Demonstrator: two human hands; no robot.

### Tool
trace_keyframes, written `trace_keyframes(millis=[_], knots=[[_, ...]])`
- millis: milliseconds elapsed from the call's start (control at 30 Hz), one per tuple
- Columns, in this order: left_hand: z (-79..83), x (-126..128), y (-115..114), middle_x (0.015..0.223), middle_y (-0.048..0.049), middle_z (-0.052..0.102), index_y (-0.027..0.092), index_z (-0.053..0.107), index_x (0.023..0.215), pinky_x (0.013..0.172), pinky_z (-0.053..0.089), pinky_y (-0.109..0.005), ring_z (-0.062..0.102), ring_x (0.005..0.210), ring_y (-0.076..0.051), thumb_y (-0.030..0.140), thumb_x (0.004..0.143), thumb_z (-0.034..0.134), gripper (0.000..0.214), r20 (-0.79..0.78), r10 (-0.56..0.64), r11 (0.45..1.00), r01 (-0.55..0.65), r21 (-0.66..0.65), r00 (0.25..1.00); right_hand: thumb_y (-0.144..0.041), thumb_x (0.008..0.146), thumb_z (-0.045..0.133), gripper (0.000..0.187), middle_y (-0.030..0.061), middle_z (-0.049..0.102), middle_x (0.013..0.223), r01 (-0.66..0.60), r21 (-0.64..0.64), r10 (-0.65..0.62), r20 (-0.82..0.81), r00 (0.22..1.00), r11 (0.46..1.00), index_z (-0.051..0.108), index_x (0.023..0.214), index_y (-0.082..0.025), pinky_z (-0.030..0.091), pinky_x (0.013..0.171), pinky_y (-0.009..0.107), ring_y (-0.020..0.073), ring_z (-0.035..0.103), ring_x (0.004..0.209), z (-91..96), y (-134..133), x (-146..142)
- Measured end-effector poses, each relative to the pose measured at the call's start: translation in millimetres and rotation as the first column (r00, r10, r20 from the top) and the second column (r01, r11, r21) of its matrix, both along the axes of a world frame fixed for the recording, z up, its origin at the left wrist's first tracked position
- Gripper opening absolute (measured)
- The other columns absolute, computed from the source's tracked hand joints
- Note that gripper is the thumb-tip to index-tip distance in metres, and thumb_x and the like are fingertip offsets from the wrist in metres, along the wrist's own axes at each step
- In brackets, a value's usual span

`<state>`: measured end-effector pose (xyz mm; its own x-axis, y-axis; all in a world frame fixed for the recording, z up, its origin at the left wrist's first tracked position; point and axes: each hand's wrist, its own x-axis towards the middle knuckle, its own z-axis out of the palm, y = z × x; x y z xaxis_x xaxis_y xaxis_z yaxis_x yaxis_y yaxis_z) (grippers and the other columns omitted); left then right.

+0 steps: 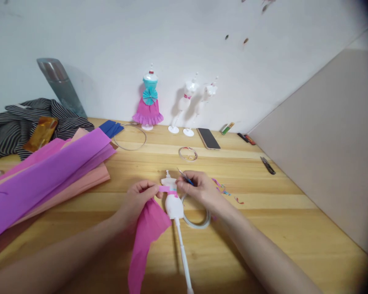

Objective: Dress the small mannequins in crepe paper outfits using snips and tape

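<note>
A small white dress-form mannequin (174,206) lies between my hands, its long thin stand pointing toward me. Around its waist runs a narrow pink band (173,193) with a bit of blue. My left hand (138,198) is closed in a pinch on a strip of pink crepe paper (163,188) reaching the mannequin's waist; a larger magenta piece of crepe paper (145,239) hangs below that hand. My right hand (199,188) is closed around a small blue-handled tool with a pointed metal tip (184,174), beside the mannequin's upper body. The tool's lower part is hidden by my fingers.
Purple and peach crepe sheets (64,171) lie left, near a striped cloth (12,122) and bottle (63,87). A dressed mannequin (147,110) and two bare ones stand along the wall. A phone (209,139), cutter (267,165), tape ring (199,226) and paper scraps (223,190) lie about.
</note>
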<state>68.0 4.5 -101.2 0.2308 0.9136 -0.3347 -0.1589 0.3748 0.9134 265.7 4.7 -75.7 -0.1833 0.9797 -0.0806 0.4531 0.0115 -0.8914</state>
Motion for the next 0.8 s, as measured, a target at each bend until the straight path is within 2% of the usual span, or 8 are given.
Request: trace_keyframes(millis=[100, 167, 267, 400, 467, 633, 733, 800], knots=[[-1.4, -1, 7, 0.056, 0.0018, 0.058, 0.014, 0.065, 0.058, 0.046, 0.026, -0.019, 0.038, 0.047, -0.006, 0.041, 0.06, 0.077, 0.029, -0.003, 0.034, 0.999, -0.034, -0.032, 0.999, -0.033, 0.086, 0.053, 0.022, 0.003, 0.064, 0.076, 0.059, 0.153, -0.121, 0.432, 0.894, 0.986, 0.065, 0.091, -0.015, 0.039, 0.064, 0.026, 0.0164, 0.056, 0.069, -5.5, 13, 17], [-4.2, -3, 13, 0.056, 0.0016, 0.059, 0.014, 0.065, 0.058, 0.047, 0.028, -0.019, 0.04, 0.047, -0.006, 0.041, 0.057, 0.078, 0.03, -0.005, 0.042, 0.998, -0.043, -0.045, 0.999, -0.025, 0.084, 0.056, 0.022, 0.0086, 0.069, 0.09, 0.075, 0.176, -0.155, 0.502, 0.851, 0.981, 0.066, 0.101, -0.014, 0.041, 0.07, 0.029, 0.02, 0.06, 0.078, -13.2, 21, 26], [-9.5, -4, 19, 0.058, 0.0001, 0.061, 0.013, 0.066, 0.058, 0.049, 0.031, -0.02, 0.044, 0.049, -0.008, 0.042, 0.053, 0.079, 0.032, -0.002, 0.046, 0.998, -0.046, -0.046, 0.999, -0.014, 0.08, 0.056, 0.021, 0.0132, 0.068, 0.093, 0.066, 0.198, -0.165, 0.541, 0.824, 0.978, 0.069, 0.097, -0.015, 0.041, 0.075, 0.033, 0.0242, 0.06, 0.083, -25.2, 25, 31], [-13.9, -6, 25, 0.059, -0.0011, 0.063, 0.013, 0.067, 0.059, 0.05, 0.032, -0.02, 0.045, 0.049, -0.008, 0.042, 0.054, 0.08, 0.032, 0.011, 0.025, 0.999, -0.024, -0.041, 1.0, -0.011, 0.081, 0.055, 0.018, 0.0169, 0.066, 0.099, 0.06, 0.266, -0.192, 0.504, 0.842, 0.962, 0.071, 0.089, -0.015, 0.039, 0.087, 0.04, 0.0295, 0.055, 0.1, -32.9, 25, 28], [-13.0, -7, 27, 0.06, -0.0013, 0.063, 0.013, 0.068, 0.06, 0.05, 0.031, -0.02, 0.044, 0.049, -0.007, 0.042, 0.055, 0.081, 0.033, 0.029, 0.001, 1.0, 0.0, -0.026, 1.0, -0.014, 0.083, 0.052, 0.018, 0.0161, 0.066, 0.1, 0.056, 0.278, -0.18, 0.445, 0.877, 0.959, 0.07, 0.087, -0.015, 0.04, 0.087, 0.04, 0.0279, 0.055, 0.098, -33.6, 24, 23], [-0.7, -5, 30, 0.066, -0.0013, 0.066, 0.014, 0.07, 0.065, 0.05, 0.031, -0.019, 0.043, 0.05, -0.006, 0.047, 0.058, 0.081, 0.035, 0.094, -0.085, 0.996, 0.084, 0.02, 0.992, -0.025, 0.088, 0.047, 0.027, 0.0083, 0.071, 0.086, 0.013, 0.205, -0.062, 0.236, 0.97, 0.979, 0.068, 0.101, -0.014, 0.045, 0.058, 0.028, 0.0149, 0.057, 0.061, -28.6, 18, 10], [6.3, -4, 33, 0.064, -0.0018, 0.065, 0.014, 0.07, 0.063, 0.051, 0.033, -0.019, 0.044, 0.051, -0.007, 0.048, 0.055, 0.082, 0.038, 0.105, -0.141, 0.99, 0.139, 0.033, 0.984, -0.032, 0.09, 0.045, 0.036, 0.0085, 0.072, 0.094, -0.003, 0.155, -0.023, 0.164, 0.986, 0.988, 0.063, 0.114, -0.014, 0.042, 0.05, 0.024, 0.0119, 0.055, 0.056, -22.2, 17, 6], [7.5, -4, 36, 0.065, -0.0021, 0.066, 0.014, 0.069, 0.063, 0.052, 0.034, -0.019, 0.045, 0.051, -0.007, 0.049, 0.054, 0.083, 0.039, 0.092, -0.152, 0.988, 0.15, 0.028, 0.984, -0.031, 0.089, 0.046, 0.033, 0.0062, 0.071, 0.084, 0.009, 0.119, -0.03, 0.176, 0.984, 0.993, 0.066, 0.108, -0.013, 0.039, 0.05, 0.023, 0.0109, 0.051, 0.053, -19.4, 20, 7]])
